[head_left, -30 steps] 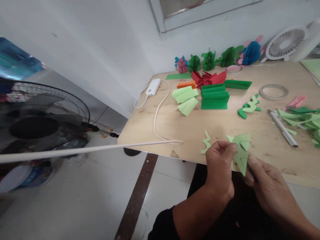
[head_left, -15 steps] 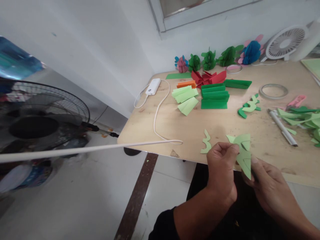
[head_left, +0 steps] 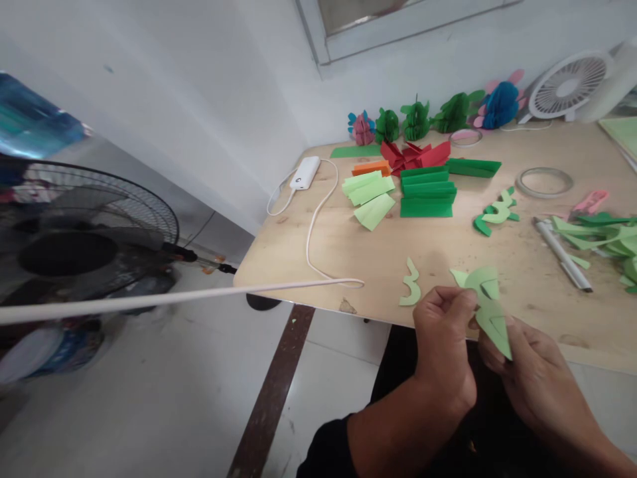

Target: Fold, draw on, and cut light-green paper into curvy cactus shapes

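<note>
A light green piece of paper (head_left: 490,312) with curved pencil lines and a scalloped edge is pinched between the thumb and fingers of my left hand (head_left: 445,325), above the table's front edge. Close against the paper's lower right side is my right hand (head_left: 527,362), its fingers curled; the paper hides whatever they hold. A wavy light green paper cutout (head_left: 411,284) lies on the table just left of my left hand. Farther back, similar green cutouts (head_left: 495,212) are stacked.
Folded green paper (head_left: 426,192), light green strips (head_left: 368,192) and red paper (head_left: 415,156) lie mid-table. At right are a marker (head_left: 565,255), tape roll (head_left: 545,181) and paper scraps (head_left: 607,236). A white cable (head_left: 209,295) stretches left, past a floor fan (head_left: 84,232).
The lower end of the light green paper has swung slightly right, and my right hand has shifted a little with it. My left hand keeps its pinch, almost in place.
</note>
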Demonstrator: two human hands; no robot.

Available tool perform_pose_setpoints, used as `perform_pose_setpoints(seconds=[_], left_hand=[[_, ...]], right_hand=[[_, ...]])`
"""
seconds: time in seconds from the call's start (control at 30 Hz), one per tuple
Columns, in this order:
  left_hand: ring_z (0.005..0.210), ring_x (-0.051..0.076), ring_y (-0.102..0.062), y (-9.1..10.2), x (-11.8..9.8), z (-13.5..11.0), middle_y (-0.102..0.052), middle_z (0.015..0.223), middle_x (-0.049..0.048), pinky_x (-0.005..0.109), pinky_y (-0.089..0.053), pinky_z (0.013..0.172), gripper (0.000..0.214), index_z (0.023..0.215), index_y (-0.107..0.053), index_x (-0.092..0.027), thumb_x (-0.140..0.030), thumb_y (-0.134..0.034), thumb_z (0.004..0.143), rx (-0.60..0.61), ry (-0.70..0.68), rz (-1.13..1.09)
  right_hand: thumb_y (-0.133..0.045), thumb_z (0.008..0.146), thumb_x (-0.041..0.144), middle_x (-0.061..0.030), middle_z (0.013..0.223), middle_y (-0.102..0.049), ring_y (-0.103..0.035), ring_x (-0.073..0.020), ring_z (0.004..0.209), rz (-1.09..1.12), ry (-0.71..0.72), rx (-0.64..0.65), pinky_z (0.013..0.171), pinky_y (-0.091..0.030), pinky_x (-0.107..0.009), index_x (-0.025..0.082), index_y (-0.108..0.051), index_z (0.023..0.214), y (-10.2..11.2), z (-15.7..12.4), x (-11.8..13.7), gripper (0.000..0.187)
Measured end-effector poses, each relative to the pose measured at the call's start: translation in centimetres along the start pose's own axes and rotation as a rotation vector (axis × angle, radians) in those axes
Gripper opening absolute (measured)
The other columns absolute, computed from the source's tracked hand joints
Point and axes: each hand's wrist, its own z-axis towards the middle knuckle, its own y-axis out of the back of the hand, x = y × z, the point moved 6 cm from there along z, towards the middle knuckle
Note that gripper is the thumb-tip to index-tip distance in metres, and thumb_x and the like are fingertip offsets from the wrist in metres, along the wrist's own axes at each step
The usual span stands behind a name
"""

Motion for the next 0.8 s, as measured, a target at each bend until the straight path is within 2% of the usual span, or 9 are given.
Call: perform_pose_setpoints(seconds=[0.27,0.47,0.6,0.67,0.8], left_hand=[[0.057,0.009,-0.047,0.1,0.06,-0.08,-0.05,0.058,-0.0041,0.026,-0.041,0.067,0.032,0.064,-0.056,-0.018,-0.035,-0.084,0.061,-0.017,0.017,0.0],[0.058,0.009,-0.049,0.08,-0.44,0.0,-0.053,0.058,-0.0034,0.024,-0.041,0.064,0.032,0.063,-0.059,-0.017,-0.032,-0.086,0.059,-0.028,-0.022,-0.012],[0.058,0.009,-0.051,0.12,-0.65,0.16,-0.056,0.06,-0.0022,0.024,-0.042,0.063,0.032,0.062,-0.059,-0.016,-0.031,-0.087,0.058,-0.027,-0.032,0.007],[0.058,0.008,-0.051,0.11,-0.74,0.24,-0.057,0.06,-0.002,0.023,-0.043,0.064,0.03,0.062,-0.058,-0.016,-0.029,-0.085,0.059,-0.025,-0.042,0.016],[0.057,0.008,-0.051,0.06,-0.74,0.29,-0.058,0.06,-0.0017,0.022,-0.043,0.063,0.029,0.062,-0.059,-0.016,-0.028,-0.084,0.059,-0.029,-0.04,0.005]], right_hand=[[-0.055,0.081,0.074,0.0037,0.051,-0.032,-0.027,-0.0113,0.048,0.008,0.0,0.018,0.042,-0.027,-0.029,0.024,-0.04,0.05,-0.1,0.11,0.59,0.06],[-0.058,0.078,0.073,0.0035,0.053,-0.035,-0.031,-0.0125,0.051,0.04,-0.009,0.005,0.047,-0.036,-0.03,0.024,-0.046,0.054,0.08,0.14,0.24,0.056],[-0.057,0.08,0.073,0.0017,0.053,-0.041,-0.034,-0.0132,0.051,-0.012,-0.01,-0.001,0.045,-0.035,-0.029,0.025,-0.043,0.054,0.42,0.19,0.03,0.056],[-0.057,0.08,0.072,0.0004,0.055,-0.046,-0.037,-0.0141,0.052,-0.026,-0.015,0.005,0.046,-0.036,-0.03,0.024,-0.046,0.057,0.49,0.2,-0.12,0.054],[-0.057,0.081,0.07,0.0012,0.055,-0.043,-0.036,-0.014,0.053,-0.022,-0.023,-0.004,0.047,-0.036,-0.03,0.024,-0.05,0.057,0.53,0.18,-0.28,0.053]])
